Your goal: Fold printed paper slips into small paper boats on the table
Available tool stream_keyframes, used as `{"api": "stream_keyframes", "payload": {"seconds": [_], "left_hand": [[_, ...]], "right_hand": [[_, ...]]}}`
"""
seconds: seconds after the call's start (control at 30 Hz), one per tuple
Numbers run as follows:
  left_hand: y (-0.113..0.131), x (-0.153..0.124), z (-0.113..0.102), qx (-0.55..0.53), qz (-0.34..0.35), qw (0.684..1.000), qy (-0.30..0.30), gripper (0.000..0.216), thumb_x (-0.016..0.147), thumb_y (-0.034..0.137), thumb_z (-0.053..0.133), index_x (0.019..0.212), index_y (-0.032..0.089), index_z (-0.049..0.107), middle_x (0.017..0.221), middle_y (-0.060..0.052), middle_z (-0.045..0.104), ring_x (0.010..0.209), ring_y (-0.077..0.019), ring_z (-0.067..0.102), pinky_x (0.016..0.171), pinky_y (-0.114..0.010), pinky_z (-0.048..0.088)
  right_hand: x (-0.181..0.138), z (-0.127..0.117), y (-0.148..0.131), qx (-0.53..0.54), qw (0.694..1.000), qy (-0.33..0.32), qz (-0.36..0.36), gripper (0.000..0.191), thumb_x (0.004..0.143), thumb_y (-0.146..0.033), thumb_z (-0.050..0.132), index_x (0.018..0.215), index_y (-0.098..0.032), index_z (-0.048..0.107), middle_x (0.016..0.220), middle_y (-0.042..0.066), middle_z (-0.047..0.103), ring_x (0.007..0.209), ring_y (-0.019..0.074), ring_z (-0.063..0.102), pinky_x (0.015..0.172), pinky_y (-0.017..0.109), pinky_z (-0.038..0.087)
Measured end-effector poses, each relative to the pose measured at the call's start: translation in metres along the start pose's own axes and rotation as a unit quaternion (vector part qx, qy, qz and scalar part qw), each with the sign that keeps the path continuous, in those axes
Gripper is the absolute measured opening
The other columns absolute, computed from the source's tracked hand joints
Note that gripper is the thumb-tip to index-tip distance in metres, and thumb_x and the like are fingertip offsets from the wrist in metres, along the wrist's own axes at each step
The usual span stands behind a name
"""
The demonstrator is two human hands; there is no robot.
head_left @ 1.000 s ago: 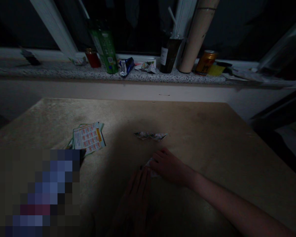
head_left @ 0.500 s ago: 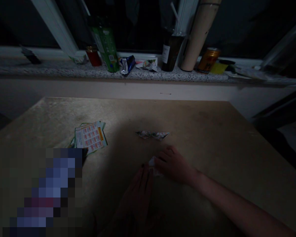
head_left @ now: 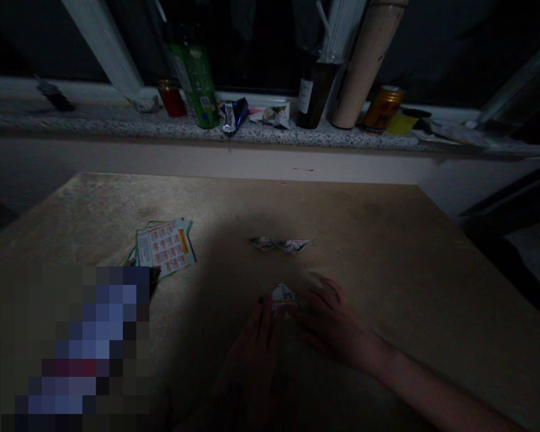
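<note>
A small piece of folded paper (head_left: 283, 295) with a pointed top lies on the table between my hands. My left hand (head_left: 254, 336) rests flat with fingers stretched out, its fingertips at the paper's left edge. On the other side, my right hand (head_left: 335, 318) has its fingers apart; the fingers nearest the paper are dim and seem to touch its lower right edge. Beyond the hands lie two folded paper triangles (head_left: 292, 245), side by side with their points down. Shadow hides part of the paper's lower edge.
A pile of printed cards (head_left: 164, 247) lies at the left, beside a pixelated blurred area. On the granite sill (head_left: 261, 133) behind the table (head_left: 387, 252) stand a green bottle (head_left: 200, 84), a dark cup (head_left: 314, 96), a wooden cylinder (head_left: 369, 66) and an orange can (head_left: 384, 108).
My right hand has shifted right and toward me, its fingers spreading, so more of the folded paper shows. My left hand stays almost where it was.
</note>
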State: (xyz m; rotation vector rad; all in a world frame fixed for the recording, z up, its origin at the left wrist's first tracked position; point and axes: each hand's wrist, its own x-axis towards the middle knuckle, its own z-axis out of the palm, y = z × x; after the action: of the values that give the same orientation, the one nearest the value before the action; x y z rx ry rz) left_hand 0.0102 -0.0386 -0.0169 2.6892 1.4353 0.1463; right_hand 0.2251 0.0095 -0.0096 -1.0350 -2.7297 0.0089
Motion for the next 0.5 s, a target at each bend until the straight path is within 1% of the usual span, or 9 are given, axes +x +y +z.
{"api": "stream_keyframes", "payload": {"seconds": [0.17,0.33,0.5], "left_hand": [[0.0012,0.0016,0.0011,0.022,0.001,1.0,-0.01,0.093,0.071,0.069,0.05,0.14,0.008,0.035,0.143,-0.021,0.035,0.128,-0.0376,0.035,0.098,-0.042,0.035],[0.0006,0.002,0.0,0.026,0.013,1.0,-0.006,0.095,0.072,0.071,0.048,0.14,0.005,0.034,0.142,-0.024,0.034,0.127,-0.0388,0.037,0.097,-0.042,0.036],[0.001,0.001,0.0011,0.027,-0.003,1.0,0.009,0.091,0.075,0.071,0.045,0.14,0.008,0.035,0.142,-0.02,0.036,0.128,-0.0355,0.036,0.099,-0.04,0.033]], "right_hand": [[-0.0032,0.0,0.0004,-0.004,1.0,0.02,0.007,0.04,0.088,-0.044,0.051,0.125,-0.03,0.052,0.133,0.008,0.048,0.124,0.0283,0.039,0.106,0.058,0.019],[-0.0071,0.0038,-0.0007,0.001,0.999,0.047,0.013,0.033,0.088,-0.039,0.051,0.118,-0.027,0.058,0.131,0.007,0.052,0.124,0.0271,0.04,0.107,0.058,0.016],[-0.0091,0.0067,-0.0009,0.017,0.998,0.055,0.026,0.03,0.088,-0.037,0.051,0.116,-0.029,0.059,0.129,0.006,0.053,0.124,0.0265,0.041,0.107,0.059,0.017]]}}
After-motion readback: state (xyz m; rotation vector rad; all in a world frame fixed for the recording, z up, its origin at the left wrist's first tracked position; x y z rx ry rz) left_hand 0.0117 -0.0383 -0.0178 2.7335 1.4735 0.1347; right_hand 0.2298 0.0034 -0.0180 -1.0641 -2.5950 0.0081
